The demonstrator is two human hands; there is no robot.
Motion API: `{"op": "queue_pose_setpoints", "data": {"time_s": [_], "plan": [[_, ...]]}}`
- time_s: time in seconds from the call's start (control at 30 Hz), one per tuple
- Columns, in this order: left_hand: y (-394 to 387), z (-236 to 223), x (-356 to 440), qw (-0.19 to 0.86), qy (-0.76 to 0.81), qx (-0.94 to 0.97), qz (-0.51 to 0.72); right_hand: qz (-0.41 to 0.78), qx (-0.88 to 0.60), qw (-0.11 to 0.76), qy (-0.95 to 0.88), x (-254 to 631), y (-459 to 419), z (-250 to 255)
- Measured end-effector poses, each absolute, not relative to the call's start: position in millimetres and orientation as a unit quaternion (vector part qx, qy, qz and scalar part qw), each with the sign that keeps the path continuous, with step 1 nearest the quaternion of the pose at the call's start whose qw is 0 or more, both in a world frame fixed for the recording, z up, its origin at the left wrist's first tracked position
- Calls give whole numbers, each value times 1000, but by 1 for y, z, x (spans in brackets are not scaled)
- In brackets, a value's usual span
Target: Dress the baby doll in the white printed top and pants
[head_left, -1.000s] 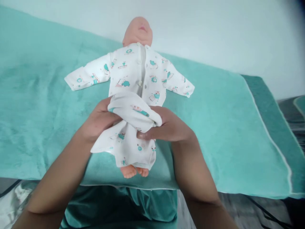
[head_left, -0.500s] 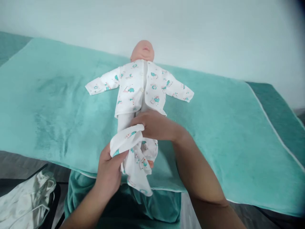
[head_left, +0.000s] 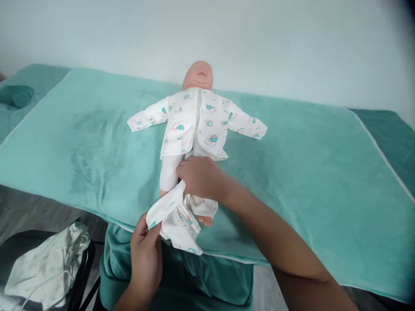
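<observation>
A baby doll [head_left: 198, 77] lies on its back on the green bed cover, wearing a white printed jacket [head_left: 184, 125]. My left hand [head_left: 146, 250] pinches the waistband side of white printed baby pants [head_left: 180, 231] near the cover's front edge. Closed on the upper part of the same pants is my right hand [head_left: 202, 177], just below the jacket hem. One pant leg is around the doll's leg on the right, with a bare foot [head_left: 205, 220] poking out. The leg on the left, white down to the shin [head_left: 170, 172], is outside the pants; its foot is hidden behind the fabric.
The green cover [head_left: 292, 172] spreads across the bed, against a pale wall [head_left: 227, 34]. Down at the left, a dark chair [head_left: 29, 242] holds a pale printed cloth [head_left: 48, 263] and a white cord. Green fabric [head_left: 207, 280] hangs below the bed's front edge.
My left hand has drawn the pants lower and a little left, and the shin on the left shows more. My right hand stays at the doll's legs. The view has shifted slightly.
</observation>
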State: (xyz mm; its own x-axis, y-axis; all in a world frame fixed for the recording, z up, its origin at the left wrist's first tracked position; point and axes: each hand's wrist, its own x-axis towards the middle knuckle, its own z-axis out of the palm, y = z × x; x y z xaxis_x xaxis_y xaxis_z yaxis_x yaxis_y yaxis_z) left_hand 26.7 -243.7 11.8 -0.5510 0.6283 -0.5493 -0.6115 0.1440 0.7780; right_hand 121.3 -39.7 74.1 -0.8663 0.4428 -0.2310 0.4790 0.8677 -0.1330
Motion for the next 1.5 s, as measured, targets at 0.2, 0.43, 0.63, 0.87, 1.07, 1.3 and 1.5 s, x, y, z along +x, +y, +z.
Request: {"op": "queue_pose_setpoints", "data": {"time_s": [0.2, 0.43, 0.63, 0.87, 1.07, 1.3, 1.5], "plan": [[-237, 3, 2, 462, 666, 93, 578, -107, 228, 78, 965, 122, -38, 67], [-223, 8, -14, 480, 676, 185, 528, -154, 218, 13, 964, 128, -33, 62], [-197, -3, -21, 317, 731, 305, 521, -282, 203, -65, 935, 137, -18, 63], [-142, -12, -53, 169, 654, 487, 554, -315, 193, -43, 928, 141, -9, 64], [-103, 1, -74, 168, 611, 571, 522, -281, 228, -21, 932, 137, -18, 70], [-98, 3, -69, 186, 643, 528, 523, -231, 285, -70, 928, 129, -21, 62], [-48, 9, -80, 125, 605, 584, 526, -230, 323, -108, 912, 127, -18, 58]]}}
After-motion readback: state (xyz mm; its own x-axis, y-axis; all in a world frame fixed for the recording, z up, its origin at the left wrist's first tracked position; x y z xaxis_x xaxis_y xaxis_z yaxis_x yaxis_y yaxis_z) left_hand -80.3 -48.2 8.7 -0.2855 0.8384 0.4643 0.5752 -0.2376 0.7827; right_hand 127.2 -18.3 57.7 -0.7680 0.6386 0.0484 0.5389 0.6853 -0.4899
